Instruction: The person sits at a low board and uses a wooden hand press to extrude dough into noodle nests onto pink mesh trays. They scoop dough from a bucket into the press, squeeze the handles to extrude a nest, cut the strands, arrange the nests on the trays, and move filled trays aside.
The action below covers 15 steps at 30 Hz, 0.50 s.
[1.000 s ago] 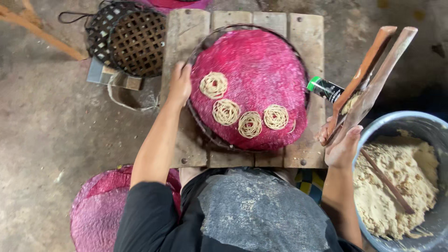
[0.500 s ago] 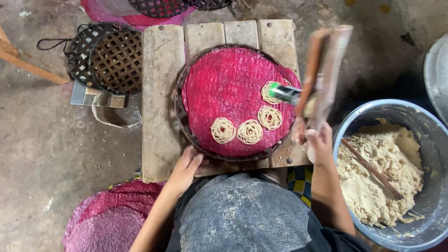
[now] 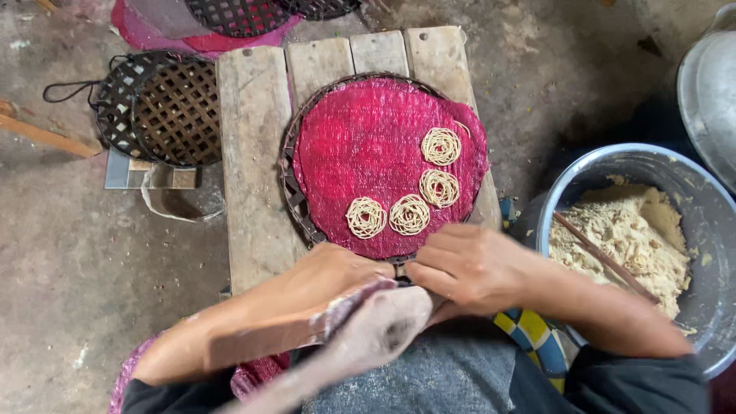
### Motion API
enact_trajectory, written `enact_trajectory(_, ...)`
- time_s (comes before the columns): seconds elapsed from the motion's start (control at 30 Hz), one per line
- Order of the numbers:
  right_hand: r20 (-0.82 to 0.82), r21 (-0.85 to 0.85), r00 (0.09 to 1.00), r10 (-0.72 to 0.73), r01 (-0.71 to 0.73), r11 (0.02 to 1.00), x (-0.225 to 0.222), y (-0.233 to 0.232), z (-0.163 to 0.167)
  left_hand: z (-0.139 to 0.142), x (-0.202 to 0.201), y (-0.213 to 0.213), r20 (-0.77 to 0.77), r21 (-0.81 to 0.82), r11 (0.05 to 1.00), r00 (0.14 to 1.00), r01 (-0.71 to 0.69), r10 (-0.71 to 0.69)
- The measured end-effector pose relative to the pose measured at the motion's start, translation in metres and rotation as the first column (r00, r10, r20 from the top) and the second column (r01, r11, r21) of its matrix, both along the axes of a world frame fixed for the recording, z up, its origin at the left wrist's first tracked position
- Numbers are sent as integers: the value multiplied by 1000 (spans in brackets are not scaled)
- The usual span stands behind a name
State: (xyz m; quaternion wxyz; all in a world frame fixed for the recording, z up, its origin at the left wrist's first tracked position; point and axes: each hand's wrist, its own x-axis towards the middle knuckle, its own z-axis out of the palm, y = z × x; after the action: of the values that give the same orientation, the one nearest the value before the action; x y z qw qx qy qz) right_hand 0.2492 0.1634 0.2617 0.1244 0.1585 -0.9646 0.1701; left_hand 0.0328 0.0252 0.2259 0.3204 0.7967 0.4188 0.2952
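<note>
A round woven tray (image 3: pixel 293 201) covered with pink mesh cloth (image 3: pixel 368 138) rests on a wooden plank table (image 3: pixel 253 153). Several pale noodle coils (image 3: pixel 441 146) lie on the cloth's right and near side. At the tray's near rim, my left hand (image 3: pixel 337 270) and my right hand (image 3: pixel 464 267) meet, both closed on a wooden press (image 3: pixel 368 330) that lies tilted across my lap. The press's front end is hidden under my fingers.
A metal bowl (image 3: pixel 567 176) of pale dough with a wooden stick (image 3: pixel 598 253) stands at the right. Dark woven trays (image 3: pixel 165 107) lie left of the table, more of them at the top (image 3: pixel 238 15). A metal lid (image 3: pixel 713 92) is at far right.
The press came down from beside the tray's right rim to my lap. My left hand left the tray's far left rim and joined the right hand on the press. The tray turned.
</note>
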Motion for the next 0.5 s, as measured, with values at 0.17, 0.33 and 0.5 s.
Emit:
enact_trajectory(0.17,113,-75,991,72,-64,995,0,23,3,-11,7,24,-374,-185,977,913,102,-166)
enact_trajectory(0.33,378,-555,897,232,19,831,14,29,-22,-4,-8,22,-484,-134,989,867,58,-117)
enact_trajectory(0.5,338,-633,928,155,102,768,30,60,-25,-23,-65,44,-338,-138,983,938,-122,69)
